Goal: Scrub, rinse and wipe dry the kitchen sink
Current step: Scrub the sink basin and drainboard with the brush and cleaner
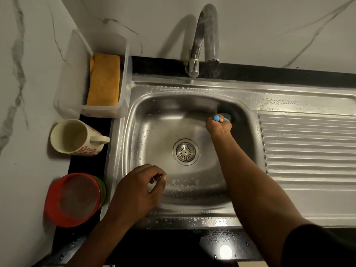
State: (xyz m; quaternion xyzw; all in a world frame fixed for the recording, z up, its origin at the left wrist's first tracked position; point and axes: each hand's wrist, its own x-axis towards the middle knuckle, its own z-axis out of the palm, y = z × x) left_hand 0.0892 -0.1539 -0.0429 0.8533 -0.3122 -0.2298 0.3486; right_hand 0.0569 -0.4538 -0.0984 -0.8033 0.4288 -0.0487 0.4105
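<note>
1. Chiefly, the risk lies at the far right corner of the sink (pixel 154 120), where the brush (pixel 216 118) meets the basin wall. The steel is beaded with suds and water, so a hard stroke could make the head skid off the curve and flick foam onto the drainboard (pixel 308 147).
2. Equally, a wet handle may twist in the grip, which would leave the corner only half scrubbed.
3. Suds sit along the rim and near the front wall. If rinsing misses them, they would likely dry as spots before the wipe.
4. The mug (pixel 77 137) lies tipped on the counter just beside the basin's left edge, so splashes could reach it.
5. The right hand (pixel 218 126) is clenched round the brush's blue handle, arm reaching across the basin past the drain (pixel 185 151). The dark head itself is mostly hidden in shadow.
6. The left hand (pixel 138 185) hovers over the near left part of the basin, fingers loosely curled toward the thumb. It appears to grasp nothing, and it does not seem to touch the steel.
7. The orange cloth (pixel 105 79) rests in the clear tub behind the mug, unused.
</note>
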